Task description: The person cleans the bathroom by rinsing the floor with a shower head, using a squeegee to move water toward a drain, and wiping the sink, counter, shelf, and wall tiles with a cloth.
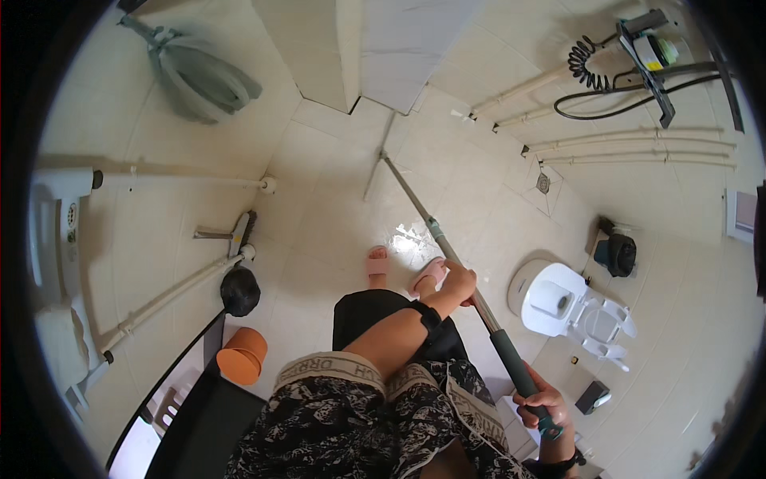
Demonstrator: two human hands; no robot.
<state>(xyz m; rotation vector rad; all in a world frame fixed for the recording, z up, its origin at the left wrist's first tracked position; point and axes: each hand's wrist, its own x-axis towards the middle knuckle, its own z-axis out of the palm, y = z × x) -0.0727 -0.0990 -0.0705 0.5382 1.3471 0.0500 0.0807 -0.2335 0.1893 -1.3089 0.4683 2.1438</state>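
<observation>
A long-handled floor squeegee (441, 238) runs diagonally across the view, its narrow blade against the tiled floor (323, 179) near a grey-white panel at the top. Partway down the metal pole, my left hand (459, 282) is closed around it. Lower right, my right hand (543, 400) wraps the dark green grip at the pole's end. Wet, shiny patches show on the tiles just ahead of my pink slippers (377, 261).
A white toilet (547, 299) with its lid up stands at right, a small black-bagged bin (619, 254) beyond it. At left are a scrub brush (240, 232), a black bag (240, 291) and an orange bucket (242, 356). A floor drain (543, 183) lies near wall pipes.
</observation>
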